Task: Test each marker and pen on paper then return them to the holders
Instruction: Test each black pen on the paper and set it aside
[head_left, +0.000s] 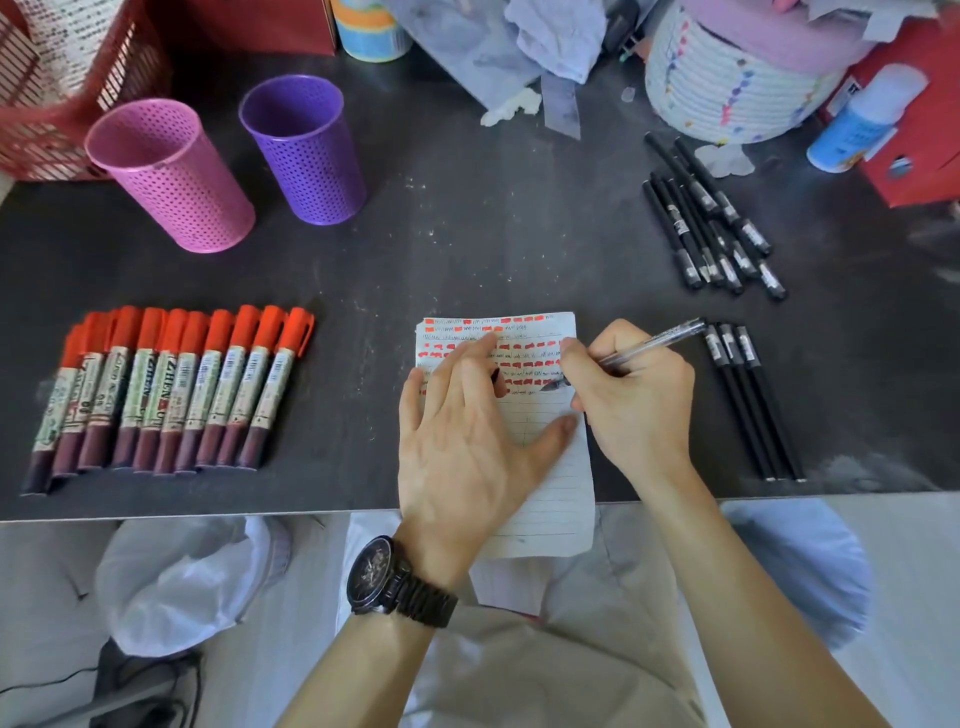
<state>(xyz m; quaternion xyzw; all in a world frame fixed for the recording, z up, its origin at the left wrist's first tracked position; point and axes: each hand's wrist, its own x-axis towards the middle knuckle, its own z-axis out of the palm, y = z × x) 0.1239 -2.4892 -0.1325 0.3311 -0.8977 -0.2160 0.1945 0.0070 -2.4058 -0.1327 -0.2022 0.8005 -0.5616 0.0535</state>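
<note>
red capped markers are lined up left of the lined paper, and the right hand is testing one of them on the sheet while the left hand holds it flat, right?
Not quite. The head view shows the right hand writing with a clear-barrelled pen, not a marker. The red-capped markers do lie in a row left of the lined paper sheet, and the left hand presses it flat.

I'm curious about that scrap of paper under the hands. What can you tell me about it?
The lined paper is a small white sheet, rather worn at the edges, lying on the dark table with its near end hanging over the table's edge. Its upper part is filled with rows of orange-red marker dabs and small dark pen scribbles; the lower lines are blank. The left hand presses flat on it, while the right hand holds a clear pen with its tip on the sheet.
</note>
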